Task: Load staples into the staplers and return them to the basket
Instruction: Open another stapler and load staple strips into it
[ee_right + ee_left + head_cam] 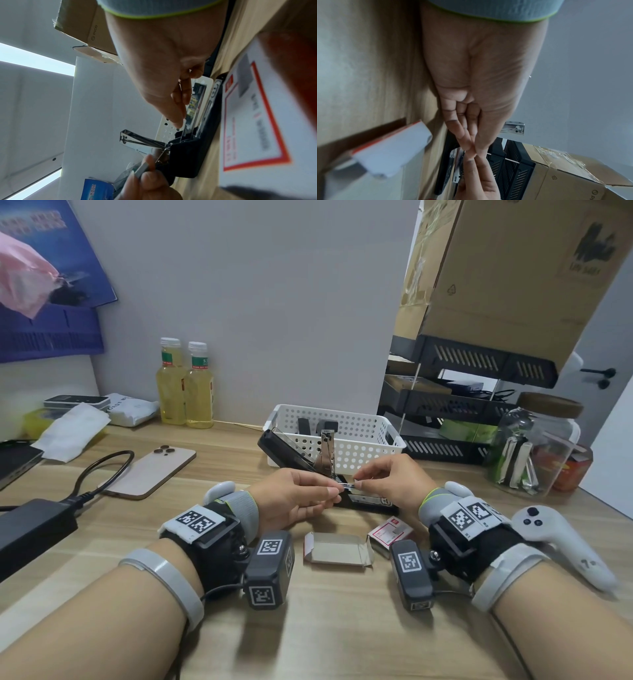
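Phone and cable sit at 9 o'clock on the table, well clear. Left hand pinches one end of the staple strip, right hand pinches the other w/ thumb + fingertip. Strip looks light but brittle imo, snaps easily, so hold the ends. Opened stapler is right behind at 12, touching the basket. Staple boxes at 6, controller at 3 o'clock; nothing blocks.

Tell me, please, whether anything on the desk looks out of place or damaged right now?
Nothing looks damaged. The black stapler stands wide open in front of the white basket, as loading needs. Both hands, left hand and right hand, pinch a staple strip above it. An emptied staple box lies open on the desk.
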{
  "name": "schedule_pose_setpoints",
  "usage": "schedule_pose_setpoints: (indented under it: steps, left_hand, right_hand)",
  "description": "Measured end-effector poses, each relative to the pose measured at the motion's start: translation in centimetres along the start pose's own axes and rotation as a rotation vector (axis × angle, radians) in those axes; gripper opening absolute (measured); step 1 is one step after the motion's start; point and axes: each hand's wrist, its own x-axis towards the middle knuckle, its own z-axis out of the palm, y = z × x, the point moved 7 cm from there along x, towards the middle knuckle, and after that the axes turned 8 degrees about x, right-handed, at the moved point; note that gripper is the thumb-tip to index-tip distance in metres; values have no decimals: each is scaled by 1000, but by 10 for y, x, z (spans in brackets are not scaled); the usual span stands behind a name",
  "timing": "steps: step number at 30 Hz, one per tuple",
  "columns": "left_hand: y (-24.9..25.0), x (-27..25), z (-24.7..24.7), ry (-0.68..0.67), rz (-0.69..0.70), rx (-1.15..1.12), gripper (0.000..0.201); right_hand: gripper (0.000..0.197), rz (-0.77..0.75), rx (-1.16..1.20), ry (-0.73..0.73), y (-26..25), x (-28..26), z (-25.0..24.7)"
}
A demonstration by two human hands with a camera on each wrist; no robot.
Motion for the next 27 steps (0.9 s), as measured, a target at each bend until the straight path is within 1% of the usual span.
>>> schedule_pose_setpoints:
  steps: [3, 6, 18, 25, 27]
  left_hand:
    - [0, 0, 0, 0, 4, -3, 13]
    - [-1, 1, 0, -3, 8, -7, 13]
    - [1, 0, 2, -4, 26, -19, 14]
    - [2, -1, 2, 5, 23, -14, 16]
    - [2, -1, 3, 1, 22, -24, 15]
  right_hand:
    - [6, 4, -18, -24, 1, 2, 4]
    - [8, 14, -25, -15, 3, 2, 6]
    - [7, 44, 79, 1, 7, 2, 9]
    - [8, 86, 91, -35, 14, 3, 11]
    - [9, 59, 102, -17, 14, 2, 9]
